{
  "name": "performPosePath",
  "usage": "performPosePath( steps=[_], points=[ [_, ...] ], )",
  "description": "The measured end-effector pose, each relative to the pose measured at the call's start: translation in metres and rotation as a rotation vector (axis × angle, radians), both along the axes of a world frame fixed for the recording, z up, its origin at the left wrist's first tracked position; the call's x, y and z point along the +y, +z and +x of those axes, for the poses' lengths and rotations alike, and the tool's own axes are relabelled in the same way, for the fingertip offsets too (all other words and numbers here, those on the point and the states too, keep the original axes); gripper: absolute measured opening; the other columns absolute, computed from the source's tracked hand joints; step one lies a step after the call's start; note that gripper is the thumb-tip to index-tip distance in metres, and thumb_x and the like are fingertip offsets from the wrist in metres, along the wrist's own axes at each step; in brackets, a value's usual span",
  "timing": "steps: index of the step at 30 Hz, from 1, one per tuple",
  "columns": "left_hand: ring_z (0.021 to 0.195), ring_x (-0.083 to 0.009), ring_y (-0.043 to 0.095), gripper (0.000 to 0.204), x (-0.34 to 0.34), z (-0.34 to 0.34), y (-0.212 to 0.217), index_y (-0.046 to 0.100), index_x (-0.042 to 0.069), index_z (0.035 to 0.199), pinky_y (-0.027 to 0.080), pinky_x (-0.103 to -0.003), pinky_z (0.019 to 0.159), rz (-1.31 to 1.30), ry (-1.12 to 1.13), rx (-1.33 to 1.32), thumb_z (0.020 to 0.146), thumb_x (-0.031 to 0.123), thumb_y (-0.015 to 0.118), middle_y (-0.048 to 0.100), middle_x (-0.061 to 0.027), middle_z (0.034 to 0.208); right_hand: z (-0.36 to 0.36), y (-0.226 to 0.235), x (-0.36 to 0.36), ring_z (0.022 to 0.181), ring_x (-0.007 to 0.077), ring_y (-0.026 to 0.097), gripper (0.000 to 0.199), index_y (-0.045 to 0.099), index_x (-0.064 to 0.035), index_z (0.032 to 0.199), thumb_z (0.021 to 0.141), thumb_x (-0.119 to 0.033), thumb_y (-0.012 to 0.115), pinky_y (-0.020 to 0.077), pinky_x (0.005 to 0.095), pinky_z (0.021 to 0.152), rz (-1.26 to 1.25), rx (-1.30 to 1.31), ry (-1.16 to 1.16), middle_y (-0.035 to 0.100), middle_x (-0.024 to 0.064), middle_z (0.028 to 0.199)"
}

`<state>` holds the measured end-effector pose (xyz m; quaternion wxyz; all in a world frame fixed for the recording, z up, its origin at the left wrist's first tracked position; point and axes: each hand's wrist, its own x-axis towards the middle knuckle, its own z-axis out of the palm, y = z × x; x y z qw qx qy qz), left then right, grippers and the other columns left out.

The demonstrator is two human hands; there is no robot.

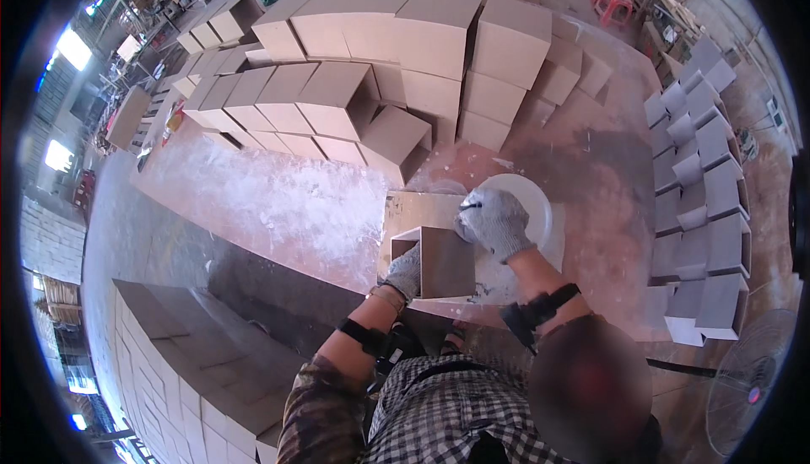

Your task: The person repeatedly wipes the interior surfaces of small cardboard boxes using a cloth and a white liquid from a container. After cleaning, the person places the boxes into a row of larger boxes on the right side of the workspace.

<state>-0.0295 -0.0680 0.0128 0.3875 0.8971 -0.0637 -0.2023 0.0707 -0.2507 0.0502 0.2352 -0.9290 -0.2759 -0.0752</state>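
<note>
A hollow, open-ended square box (448, 263) in brown-grey stands in front of me on a tan board (413, 205). My left hand (405, 272), in a grey knit glove, reaches into its open end and grips the wall. My right hand (496, 221), gloved alike, is closed just beyond the box's far right corner. A small tool with a thin dark end (469, 206) shows at its fingers; the rest is hidden in the grip. Behind that hand lies a round white basin (540, 202), partly covered by the hand and forearm.
Stacked brown boxes (354, 25) form a wall across the far side. More grey hollow boxes (704, 202) stand in rows at right. A long stack (181, 354) flanks me at lower left. A fan (751, 384) is at lower right, a red stool (614, 0) far right.
</note>
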Motion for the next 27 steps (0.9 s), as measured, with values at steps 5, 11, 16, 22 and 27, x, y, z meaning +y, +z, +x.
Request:
performPosePath(
  steps=[5, 11, 16, 22, 27],
  points=[
    [0.125, -0.025, 0.047, 0.046, 0.015, -0.018, -0.032, 0.045, 0.006, 0.135, 0.039, -0.031, 0.101, 0.012, 0.04, -0.166, 0.092, 0.021, 0.054, 0.051, -0.0105, 0.133, -0.089, 0.015, 0.003, 0.067, 0.0311, 0.062, 0.01, 0.068, -0.0137, 0.073, 0.071, -0.024, 0.068, 0.0501, 0.0431, 0.062, 0.093, -0.094, -0.036, 0.063, 0.0093, 0.07],
    [0.124, -0.0222, 0.047, 0.045, 0.005, -0.003, -0.032, 0.047, 0.006, 0.133, 0.04, -0.03, 0.101, 0.0, -0.029, -0.065, 0.093, 0.024, 0.054, 0.052, -0.0088, 0.133, -0.013, -0.007, -0.002, 0.073, 0.0306, 0.062, 0.013, 0.067, -0.0116, 0.075, 0.071, -0.024, 0.067, 0.0504, 0.043, 0.064, -0.147, -0.009, -0.004, 0.065, 0.0108, 0.082],
    [0.115, -0.0243, 0.055, 0.04, 0.009, -0.013, -0.034, 0.052, 0.007, 0.129, 0.046, -0.032, 0.094, -0.108, 0.177, -0.025, 0.092, 0.024, 0.055, 0.056, -0.009, 0.128, 0.005, -0.005, -0.016, 0.078, 0.0335, 0.063, 0.022, 0.067, -0.0095, 0.086, 0.077, -0.03, 0.064, 0.051, 0.0431, 0.07, 0.077, -0.288, 0.028, 0.066, 0.015, 0.085],
    [0.122, -0.0281, 0.05, 0.048, 0.017, -0.009, -0.049, 0.043, 0.007, 0.135, 0.042, -0.031, 0.099, 0.017, 0.03, -0.088, 0.092, 0.024, 0.054, 0.052, -0.0141, 0.132, -0.009, 0.012, -0.068, 0.077, 0.0334, 0.064, 0.022, 0.067, -0.011, 0.084, 0.074, -0.03, 0.065, 0.0515, 0.0429, 0.071, 0.023, 0.076, -0.235, 0.065, 0.0143, 0.083],
    [0.119, -0.0271, 0.052, 0.047, 0.011, -0.008, -0.038, 0.05, 0.009, 0.132, 0.043, -0.034, 0.098, 0.053, -0.008, -0.204, 0.09, 0.029, 0.057, 0.054, -0.0128, 0.13, -0.013, 0.0, -0.073, 0.076, 0.0339, 0.064, 0.02, 0.067, -0.0111, 0.082, 0.072, -0.028, 0.064, 0.0519, 0.0428, 0.071, -0.113, 0.117, -0.276, 0.065, 0.0141, 0.085]
  ],
)
